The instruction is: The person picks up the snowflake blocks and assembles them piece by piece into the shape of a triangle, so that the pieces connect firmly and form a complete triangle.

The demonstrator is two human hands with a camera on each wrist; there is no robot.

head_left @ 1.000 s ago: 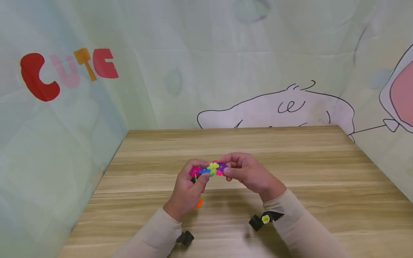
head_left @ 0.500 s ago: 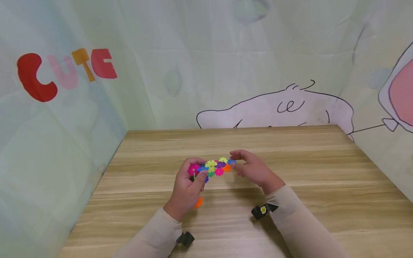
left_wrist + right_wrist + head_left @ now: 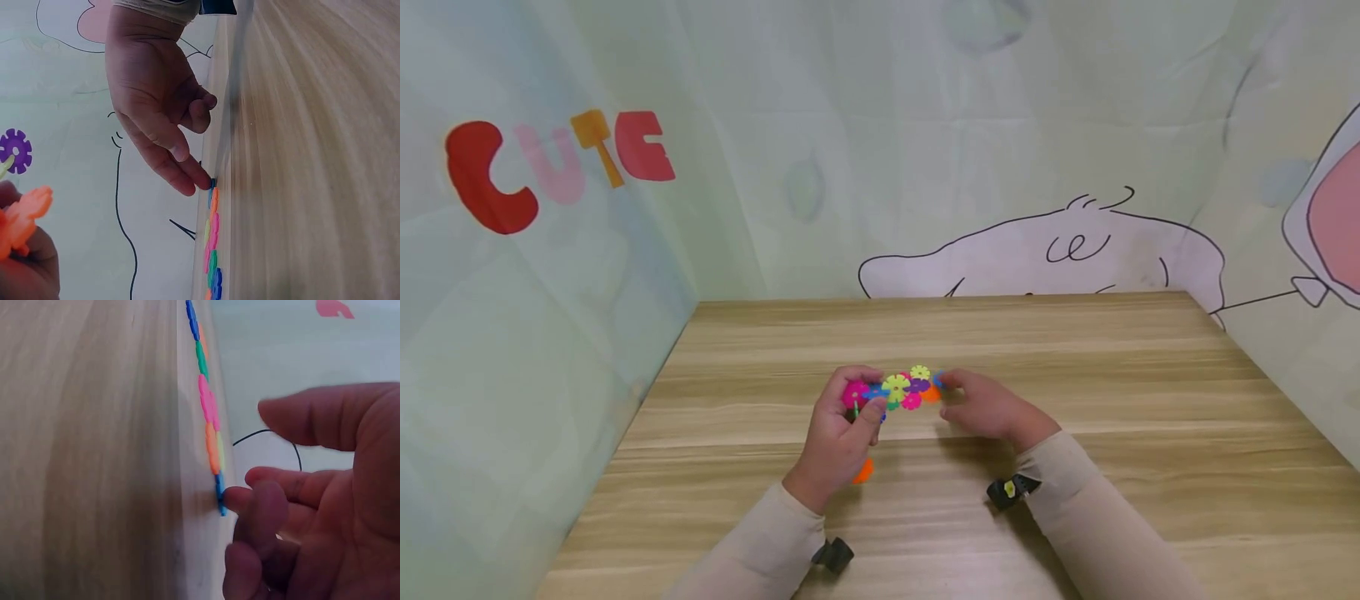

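Note:
In the head view my left hand grips joined snowflake discs of several colours, among them a pink disc and a yellow-green disc. From the left wrist, an orange disc shows between its fingers, with a purple disc sticking out beyond. Other discs lie flat on the table in a row, edge-on to both wrist cameras. At the row's right end, a fingertip of my right hand touches a blue disc; the thumb stays apart. The left hand partly hides the row.
The wood-grain table meets a printed cloth backdrop at its back and left edges. Another orange disc shows under the left palm. Black wrist cameras hang below both sleeves.
One second ago my right fingers were pinching at the purple disc. They have come off it, moved right and lowered to the blue disc on the table. The left hand has hardly moved.

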